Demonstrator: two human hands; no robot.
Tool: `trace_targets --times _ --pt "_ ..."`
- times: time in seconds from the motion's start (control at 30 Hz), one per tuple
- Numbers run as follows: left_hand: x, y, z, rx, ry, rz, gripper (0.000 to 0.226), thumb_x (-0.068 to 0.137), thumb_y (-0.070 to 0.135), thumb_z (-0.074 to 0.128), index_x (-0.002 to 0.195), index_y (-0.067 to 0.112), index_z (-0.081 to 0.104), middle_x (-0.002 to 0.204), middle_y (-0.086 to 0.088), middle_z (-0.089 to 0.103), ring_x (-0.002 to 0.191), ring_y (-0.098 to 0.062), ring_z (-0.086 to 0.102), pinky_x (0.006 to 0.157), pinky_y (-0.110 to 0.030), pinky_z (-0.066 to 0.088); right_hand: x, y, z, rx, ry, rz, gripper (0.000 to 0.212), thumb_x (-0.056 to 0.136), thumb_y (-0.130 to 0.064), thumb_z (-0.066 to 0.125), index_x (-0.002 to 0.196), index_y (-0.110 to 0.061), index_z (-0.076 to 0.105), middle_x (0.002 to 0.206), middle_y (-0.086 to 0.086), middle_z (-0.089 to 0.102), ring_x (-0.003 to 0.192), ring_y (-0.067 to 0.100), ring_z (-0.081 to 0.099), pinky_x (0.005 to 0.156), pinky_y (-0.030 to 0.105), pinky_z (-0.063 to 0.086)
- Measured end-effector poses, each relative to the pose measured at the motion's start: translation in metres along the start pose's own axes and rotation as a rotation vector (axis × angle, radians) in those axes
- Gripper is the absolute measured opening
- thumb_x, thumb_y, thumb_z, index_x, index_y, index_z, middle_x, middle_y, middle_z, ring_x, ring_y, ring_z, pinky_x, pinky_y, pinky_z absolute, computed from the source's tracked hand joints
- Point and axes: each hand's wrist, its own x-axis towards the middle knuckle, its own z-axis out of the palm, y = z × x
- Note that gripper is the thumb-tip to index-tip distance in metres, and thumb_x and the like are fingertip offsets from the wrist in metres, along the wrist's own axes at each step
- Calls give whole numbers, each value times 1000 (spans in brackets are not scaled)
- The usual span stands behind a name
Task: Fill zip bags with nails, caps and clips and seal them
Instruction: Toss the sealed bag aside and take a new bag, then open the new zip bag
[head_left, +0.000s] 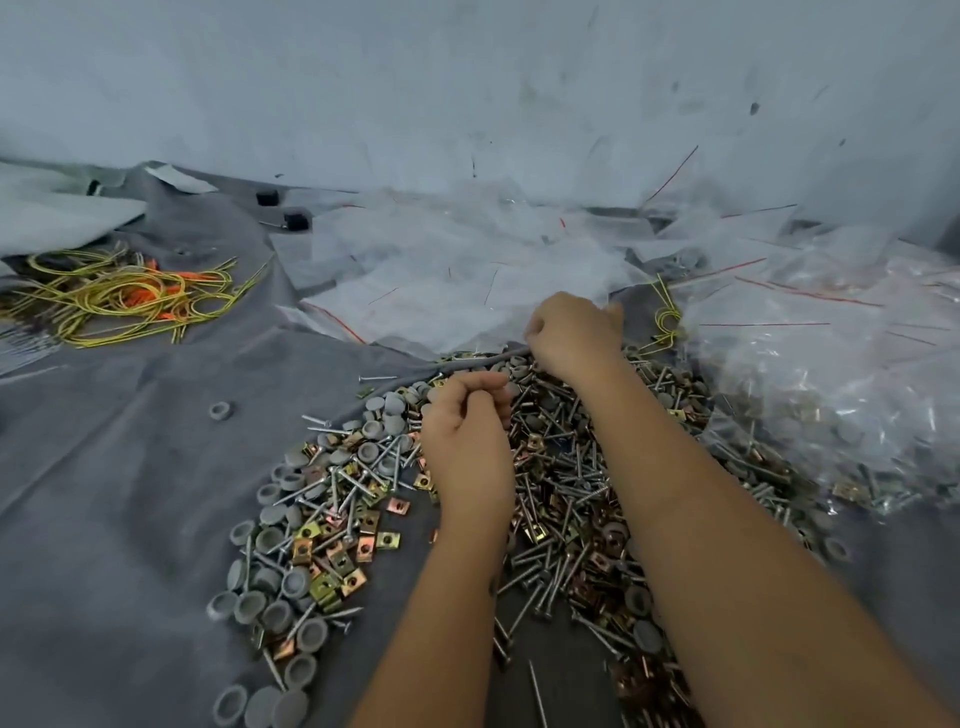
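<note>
A wide heap of nails (561, 483), grey round caps (275, 540) and brass-coloured clips (332, 566) lies on a grey cloth (130, 467) in front of me. My left hand (467, 441) hovers over the heap's middle with its fingers curled shut; what it holds is hidden. My right hand (571, 332) reaches to the far edge of the heap and pinches the near edge of an empty zip bag (467, 291) from a loose pile of clear bags with red seal lines.
Filled bags (831, 395) are piled at the right. A tangle of yellow and orange wire ties (119, 296) lies at the far left. A stained pale wall (467, 93) stands behind. One stray cap (220, 410) sits alone on the cloth.
</note>
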Motion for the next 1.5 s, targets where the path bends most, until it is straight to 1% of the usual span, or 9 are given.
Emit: trace_targets --times 0.17,0.3,0.4,0.57,0.77,0.97,1.13,1.3,1.5 --pt "-2 4 -2 46 -70 2 35 92 -2 46 81 19 71 76 6 71 76 -8 65 67 -21 51 -33 10 -23 618 269 -3 27 97 -25 47 83 -14 68 83 -1 69 76 19 63 75 32 49" --pt "-11 14 -4 141 -168 61 27 91 27 61 118 23 61 112 3 66 107 -13 63 93 -33 53 -81 11 -42 1581 57 -19 24 102 -20 47 82 -13 58 86 6 73 65 16 66 55 23 51" --pt "-16 26 -9 139 -262 36 52 89 39 64 135 26 46 132 -4 55 118 -19 56 97 -36 49 -114 19 -42 1823 -62 -35 23 102 -20 46 87 -10 60 73 8 69 49 11 54 46 20 46" --pt "-21 44 -24 -195 -400 -142 37 102 31 38 115 7 63 102 -16 70 84 -25 70 61 -29 58 -141 24 -26 1591 159 112 22 99 -20 54 82 -19 69 73 1 53 52 6 43 47 18 37" --pt "-11 39 -45 -127 -520 -151 53 103 40 28 108 5 68 87 -7 72 75 -20 68 58 -27 54 -148 27 -10 1091 477 169 24 99 -26 51 81 -18 64 68 -3 58 61 12 53 62 33 47" --pt "-9 33 -43 133 -176 85 24 97 16 56 81 15 74 65 8 68 58 -3 61 57 -23 53 -148 31 -7 520 651 180 55 89 -31 64 139 -21 44 130 3 48 118 21 44 97 34 35" --pt "-9 33 -42 213 288 559 10 92 20 64 98 20 72 96 4 64 84 5 58 78 -14 50 -155 12 -5 833 511 -120 13 92 -23 61 103 -23 67 95 -10 66 87 6 61 81 30 53" --pt "-16 24 -31 482 -129 448 13 85 16 69 92 25 75 86 13 69 77 3 63 73 -22 54 -154 3 10 1060 136 -155 18 93 -33 60 110 -27 66 85 -17 63 77 -9 58 65 7 42" --pt "-23 17 -24 553 -433 336 22 87 14 70 89 36 73 76 19 70 66 5 60 62 -14 50 -149 16 10 948 252 -21 18 96 -21 53 96 -21 71 89 -8 68 86 8 62 77 31 50"
